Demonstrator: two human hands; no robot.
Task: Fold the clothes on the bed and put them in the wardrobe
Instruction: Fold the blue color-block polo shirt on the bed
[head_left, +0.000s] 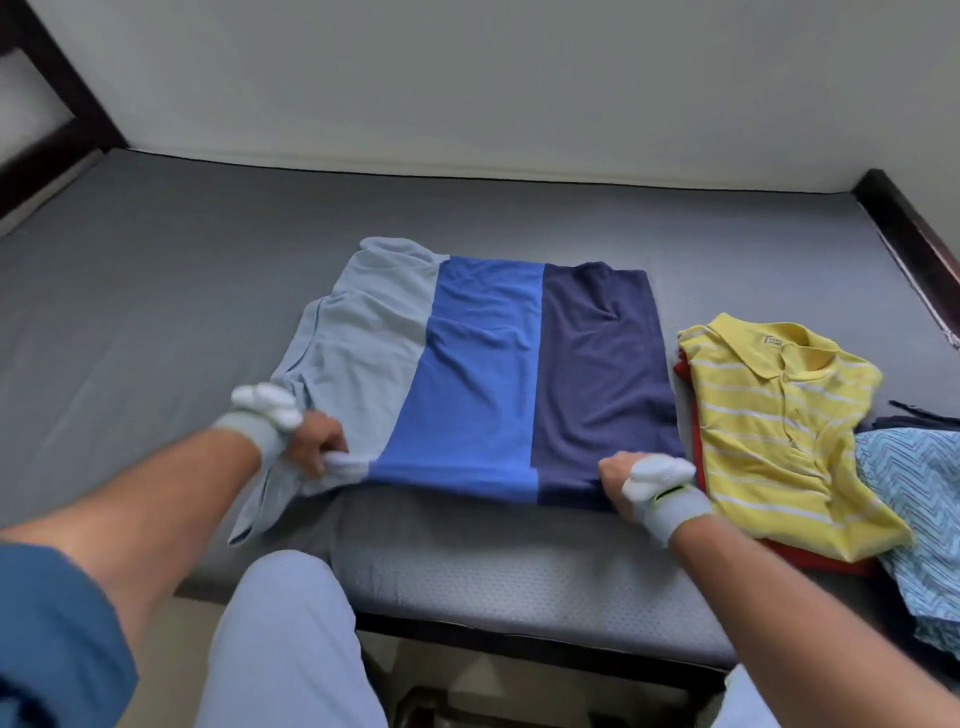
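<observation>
Head view: soft, light three-tone shirt (483, 374) lies flat on the bed (156, 291), its near hem pinched by the left hand (318, 446) and right hand (621, 480), corners being the likeliest sound hold on such limp cloth.

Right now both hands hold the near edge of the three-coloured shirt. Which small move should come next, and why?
Probably lift the near edge and fold it away toward the collar end: the left hand and right hand already grip the near corners of the three-coloured shirt, which lies flat on the bed.
</observation>
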